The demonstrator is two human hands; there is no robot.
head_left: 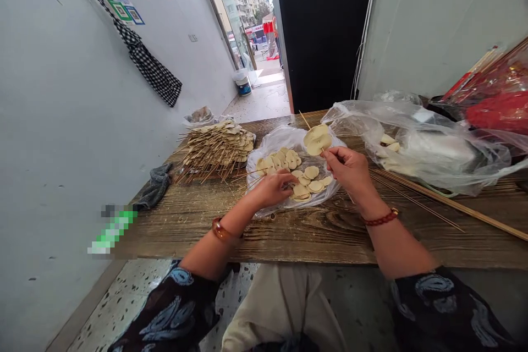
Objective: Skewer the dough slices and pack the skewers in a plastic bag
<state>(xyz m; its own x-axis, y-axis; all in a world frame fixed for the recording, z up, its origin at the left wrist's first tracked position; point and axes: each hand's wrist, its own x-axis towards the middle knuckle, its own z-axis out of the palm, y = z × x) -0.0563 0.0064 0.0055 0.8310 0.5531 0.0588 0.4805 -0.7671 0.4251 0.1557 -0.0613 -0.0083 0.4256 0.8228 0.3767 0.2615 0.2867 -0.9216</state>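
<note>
My right hand [348, 170] pinches a thin wooden skewer [304, 120] with round, pale yellow slices [317, 140] threaded on it. The skewer is held tilted above the table, its tip pointing up and left. My left hand [274, 190] is low over a clear plastic bag [264, 140], fingers curled, fingertips at the loose round slices [315, 186] lying on it. Whether a slice is between those fingers is hidden. Behind the left hand, more slices [284, 159] lie in a cluster on the bag, with skewers near them.
A high pile of filled skewers [218, 148] stands at the left on the wooden table [198, 209]. A grey cloth [157, 184] lies at the left edge. On the right are long bare sticks [449, 203] and a plastic bag with pale contents [433, 148].
</note>
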